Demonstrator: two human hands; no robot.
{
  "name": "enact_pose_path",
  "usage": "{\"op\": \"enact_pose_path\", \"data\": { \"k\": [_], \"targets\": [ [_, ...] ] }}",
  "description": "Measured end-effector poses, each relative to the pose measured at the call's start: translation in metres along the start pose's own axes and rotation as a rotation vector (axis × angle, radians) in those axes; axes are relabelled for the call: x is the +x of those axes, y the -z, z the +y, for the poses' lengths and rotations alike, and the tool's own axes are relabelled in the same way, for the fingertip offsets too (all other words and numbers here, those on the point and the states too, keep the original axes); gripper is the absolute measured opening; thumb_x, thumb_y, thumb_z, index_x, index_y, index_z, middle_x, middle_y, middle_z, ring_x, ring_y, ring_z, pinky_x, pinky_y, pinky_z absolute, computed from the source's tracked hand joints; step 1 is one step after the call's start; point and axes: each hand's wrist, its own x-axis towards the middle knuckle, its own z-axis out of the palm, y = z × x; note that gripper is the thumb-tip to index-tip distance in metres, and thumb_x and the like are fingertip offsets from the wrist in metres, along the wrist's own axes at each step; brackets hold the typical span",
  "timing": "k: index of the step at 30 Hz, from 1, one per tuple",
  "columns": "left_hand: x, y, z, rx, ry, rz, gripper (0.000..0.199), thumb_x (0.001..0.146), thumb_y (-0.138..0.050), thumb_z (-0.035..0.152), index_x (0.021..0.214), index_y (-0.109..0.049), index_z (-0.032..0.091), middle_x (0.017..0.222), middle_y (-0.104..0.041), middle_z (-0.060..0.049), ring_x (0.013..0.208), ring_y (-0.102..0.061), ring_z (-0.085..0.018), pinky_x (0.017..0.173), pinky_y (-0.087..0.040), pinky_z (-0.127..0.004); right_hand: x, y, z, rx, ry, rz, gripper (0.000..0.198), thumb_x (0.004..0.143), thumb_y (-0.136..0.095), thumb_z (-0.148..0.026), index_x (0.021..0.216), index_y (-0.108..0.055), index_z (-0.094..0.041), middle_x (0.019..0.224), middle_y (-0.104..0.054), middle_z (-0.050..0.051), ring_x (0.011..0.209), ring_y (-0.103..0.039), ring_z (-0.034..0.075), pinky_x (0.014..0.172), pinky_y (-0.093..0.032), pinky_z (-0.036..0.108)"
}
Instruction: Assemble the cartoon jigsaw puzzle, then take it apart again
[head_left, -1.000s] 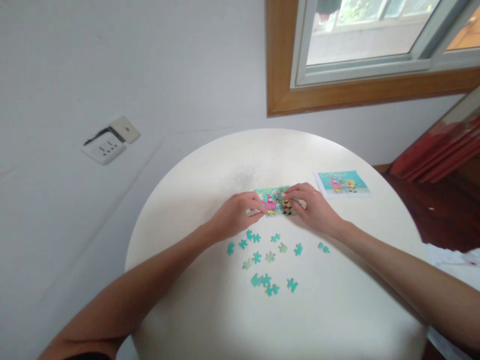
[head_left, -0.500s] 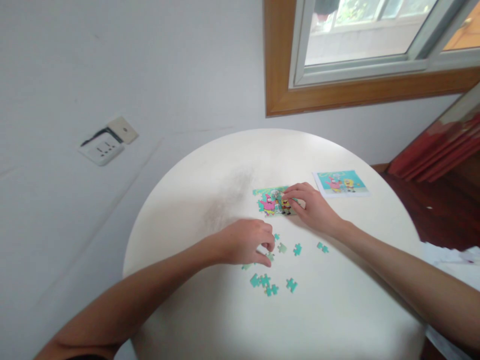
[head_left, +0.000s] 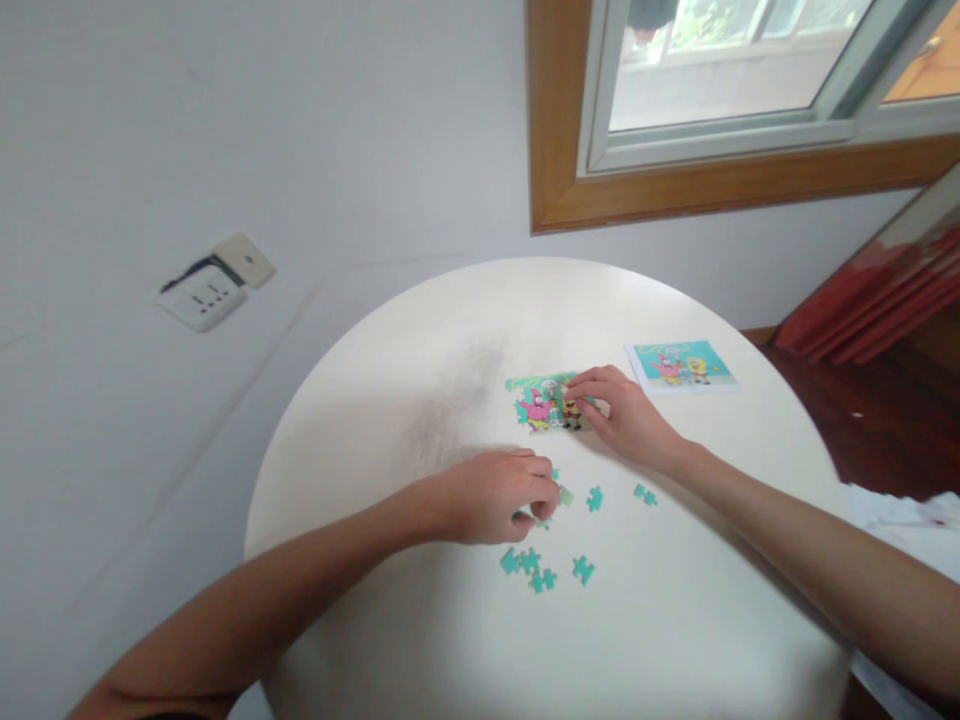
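A partly joined jigsaw puzzle [head_left: 537, 408] with cartoon figures, one pink and one yellow, lies on the white round table. My right hand [head_left: 616, 408] rests over its right part, fingers and thumb bent and pressing on it, hiding that edge. Nearer to me, my left hand [head_left: 510, 495] is curled over loose pieces, thumb and fingertips drawn close together. What its fingertips hold, if anything, is hidden. Just right of them lies a pale green piece [head_left: 566, 495], then a teal piece [head_left: 595, 498]. Several teal pieces [head_left: 530, 561] lie below the left hand.
A printed picture card [head_left: 684, 367] of the same cartoon lies right of the puzzle. Two small pieces [head_left: 645, 494] sit near my right forearm, and one piece [head_left: 583, 570] lies at the front. A wall and a wood-framed window [head_left: 555, 200] border the table's far side.
My left hand has shifted slightly right and its fingers have drawn together over the loose pieces. The right hand stays on the puzzle.
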Motion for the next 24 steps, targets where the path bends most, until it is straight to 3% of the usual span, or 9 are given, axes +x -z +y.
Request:
{"op": "enact_pose_path", "data": {
  "k": [10,17,24],
  "targets": [
    [-0.0001,-0.0014,-0.0051,-0.064,0.002,-0.016,0.019,0.078,-0.061,0.007,0.092,-0.062,0.021,0.088,-0.067,-0.001,0.087,-0.06,-0.017,0.081,-0.042,-0.026,-0.0002,-0.0003,0.0007,-0.002,0.0,-0.002,0.023,0.086,-0.053,-0.01,0.093,-0.071,-0.022,0.1,-0.068,0.008,0.096,-0.058,0.024,0.087,-0.047,0.043],
    [0.0002,-0.0001,-0.0045,-0.053,0.045,-0.024,0.015,0.082,-0.069,0.02,0.096,-0.065,0.02,0.09,-0.064,-0.002,0.086,-0.06,-0.017,0.078,-0.042,-0.026,-0.0001,0.0002,0.0015,-0.006,-0.004,-0.007,0.024,0.085,-0.053,-0.009,0.094,-0.072,-0.021,0.1,-0.068,0.008,0.096,-0.058,0.024,0.088,-0.047,0.043],
    [-0.0005,-0.0025,0.0025,-0.068,0.078,-0.022,0.013,0.082,-0.067,0.013,0.092,-0.062,0.018,0.096,-0.059,-0.004,0.093,-0.056,-0.018,0.083,-0.041,-0.026,0.0002,-0.0001,0.0016,-0.002,-0.011,-0.011,0.023,0.085,-0.054,-0.011,0.094,-0.072,-0.02,0.101,-0.068,0.009,0.097,-0.058,0.024,0.088,-0.046,0.042]
  ]
}}
